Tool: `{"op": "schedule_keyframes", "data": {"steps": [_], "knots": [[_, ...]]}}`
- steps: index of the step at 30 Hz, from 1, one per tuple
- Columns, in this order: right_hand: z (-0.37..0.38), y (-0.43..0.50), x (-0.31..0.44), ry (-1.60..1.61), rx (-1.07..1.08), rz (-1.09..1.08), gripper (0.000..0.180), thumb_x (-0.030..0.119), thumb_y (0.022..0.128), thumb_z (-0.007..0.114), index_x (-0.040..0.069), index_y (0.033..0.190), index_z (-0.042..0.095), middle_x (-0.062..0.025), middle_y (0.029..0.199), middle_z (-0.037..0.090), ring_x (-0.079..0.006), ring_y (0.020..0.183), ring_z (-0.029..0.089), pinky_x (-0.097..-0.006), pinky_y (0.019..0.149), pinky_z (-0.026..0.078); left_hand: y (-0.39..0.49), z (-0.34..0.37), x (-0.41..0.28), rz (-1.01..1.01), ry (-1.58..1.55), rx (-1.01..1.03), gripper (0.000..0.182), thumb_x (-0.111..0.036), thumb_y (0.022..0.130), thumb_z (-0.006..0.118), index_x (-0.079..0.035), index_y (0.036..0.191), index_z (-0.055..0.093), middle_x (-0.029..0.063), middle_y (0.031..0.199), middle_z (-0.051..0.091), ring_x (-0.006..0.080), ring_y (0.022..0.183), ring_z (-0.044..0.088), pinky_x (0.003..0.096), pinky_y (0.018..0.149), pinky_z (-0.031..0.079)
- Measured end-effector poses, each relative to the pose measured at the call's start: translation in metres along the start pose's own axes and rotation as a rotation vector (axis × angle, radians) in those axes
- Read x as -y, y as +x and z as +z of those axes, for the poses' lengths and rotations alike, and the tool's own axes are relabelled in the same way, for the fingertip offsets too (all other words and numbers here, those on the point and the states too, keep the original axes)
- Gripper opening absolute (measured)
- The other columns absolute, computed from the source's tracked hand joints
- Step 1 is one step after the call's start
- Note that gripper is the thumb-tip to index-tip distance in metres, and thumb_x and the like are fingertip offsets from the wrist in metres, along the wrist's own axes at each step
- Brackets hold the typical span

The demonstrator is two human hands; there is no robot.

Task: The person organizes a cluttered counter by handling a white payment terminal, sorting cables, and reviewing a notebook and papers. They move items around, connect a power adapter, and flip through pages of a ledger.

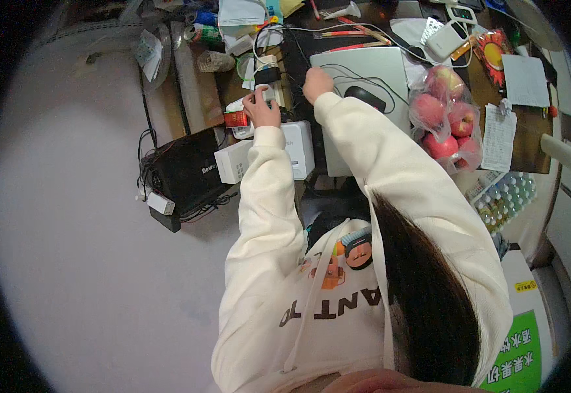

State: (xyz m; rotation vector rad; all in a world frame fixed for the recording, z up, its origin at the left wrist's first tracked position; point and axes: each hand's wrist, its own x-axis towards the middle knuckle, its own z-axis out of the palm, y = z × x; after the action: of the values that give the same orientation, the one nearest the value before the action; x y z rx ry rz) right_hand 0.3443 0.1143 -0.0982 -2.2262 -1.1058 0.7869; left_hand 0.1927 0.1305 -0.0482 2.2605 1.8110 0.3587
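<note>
My left hand is over the cluttered left side of the desk, its fingers and thumb around a small white object that I cannot identify further. A black block lies just beyond it, and a small red box is beside the wrist. My right hand is curled at the left edge of a closed silver laptop. Its fingers are turned away, so whatever they may hold is hidden. A black computer mouse and thin dark cables lie on the laptop, right of that hand.
White boxes stand below my left hand. A black speaker-like case with cables is further left. Apples in a clear plastic bag sit right of the laptop, near a paper receipt. A white cable crosses the back.
</note>
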Motion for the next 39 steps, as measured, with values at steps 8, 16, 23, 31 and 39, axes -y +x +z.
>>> {"op": "schedule_keyframes", "data": {"steps": [8, 16, 23, 31, 39], "knots": [[-0.076, -0.011, 0.034, 0.59, -0.208, -0.254, 0.024, 0.025, 0.088, 0.055, 0.002, 0.094, 0.059, -0.0109, 0.065, 0.061, -0.0213, 0.056, 0.059, -0.0323, 0.053, 0.044, 0.02, 0.004, 0.017, 0.089, -0.086, 0.16, 0.052, -0.013, 0.077, 0.059, -0.023, 0.127, 0.05, 0.026, 0.137, 0.03, 0.0427, 0.123, 0.033, 0.0438, 0.101, 0.032], [-0.175, -0.061, 0.049, 1.04, -0.174, -0.244, 0.021, 0.014, 0.09, 0.056, 0.0, 0.104, 0.063, 0.0034, 0.064, 0.051, -0.0028, 0.056, 0.042, -0.0175, 0.049, 0.031, 0.032, 0.012, 0.03, 0.05, -0.118, 0.197, 0.06, -0.015, 0.078, 0.059, -0.014, 0.135, 0.039, 0.0247, 0.135, 0.034, 0.0404, 0.121, 0.037, 0.0411, 0.101, 0.033], [-0.192, -0.068, 0.041, 1.187, -0.139, -0.217, 0.023, 0.014, 0.089, 0.057, -0.001, 0.104, 0.064, 0.0031, 0.064, 0.053, -0.0022, 0.056, 0.044, -0.0168, 0.048, 0.033, 0.04, 0.0, 0.035, 0.055, -0.247, 0.254, 0.05, -0.019, 0.08, 0.06, -0.012, 0.128, 0.048, 0.0252, 0.127, 0.042, 0.0387, 0.117, 0.043, 0.0392, 0.098, 0.037], [-0.18, -0.05, 0.08, 1.087, -0.018, -0.399, 0.026, 0.013, 0.089, 0.058, -0.002, 0.11, 0.061, 0.0032, 0.066, 0.05, -0.0032, 0.058, 0.041, -0.0176, 0.05, 0.03, 0.043, -0.018, 0.07, -0.213, -0.451, 0.132, 0.025, 0.005, 0.073, 0.047, -0.006, 0.08, 0.068, 0.0134, 0.087, 0.066, 0.0239, 0.08, 0.063, 0.0327, 0.076, 0.049], [-0.154, -0.018, 0.102, 0.972, 0.037, -0.376, 0.027, 0.013, 0.089, 0.058, -0.003, 0.11, 0.061, 0.0031, 0.068, 0.052, -0.0036, 0.061, 0.042, -0.0182, 0.052, 0.031, 0.098, 0.05, 0.106, -0.1, -0.425, 0.113, 0.024, -0.013, 0.086, 0.054, -0.007, 0.108, 0.063, 0.0126, 0.097, 0.066, 0.0258, 0.089, 0.064, 0.0355, 0.08, 0.048]]}}
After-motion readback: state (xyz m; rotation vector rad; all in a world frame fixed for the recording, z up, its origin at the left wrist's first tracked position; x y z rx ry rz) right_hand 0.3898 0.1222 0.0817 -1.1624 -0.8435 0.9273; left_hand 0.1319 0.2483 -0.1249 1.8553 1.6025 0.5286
